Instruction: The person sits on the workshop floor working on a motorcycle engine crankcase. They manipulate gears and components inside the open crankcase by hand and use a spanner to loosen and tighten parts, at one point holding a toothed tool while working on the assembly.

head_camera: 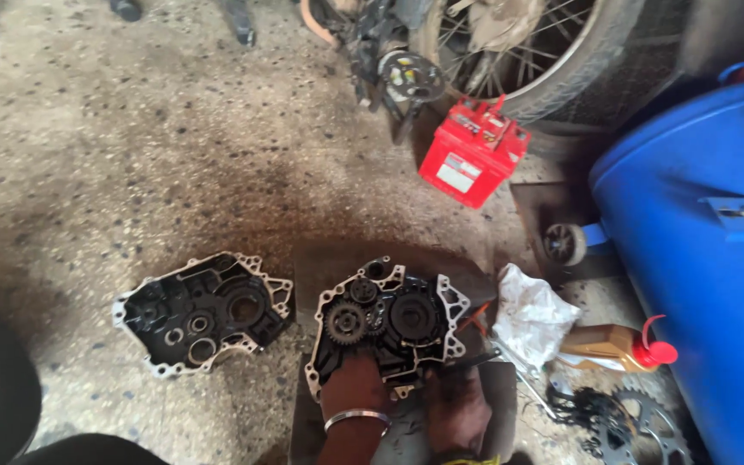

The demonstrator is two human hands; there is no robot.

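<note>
The left hand (350,383), wearing a metal bangle at the wrist, is resting on the lower edge of a crankcase half with gears (385,323), which is lying on a dark mat (320,267) on the speckled concrete floor (131,155). Its fingers are lying on the casing, but how tightly they are closing is unclear, since they are blending into the oily metal. The right hand (456,409) is sitting just beside the casing's lower right corner; I cannot tell whether its fingers are gripping anything.

To the left, apart from the mat, an empty crankcase half (201,312) is lying face up. A white rag (529,317), an oil bottle with a red cap (617,347) and a sprocket (652,422) are lying to the right, near a blue drum (699,250). A red battery (473,151) is standing by a spoked wheel (544,52).
</note>
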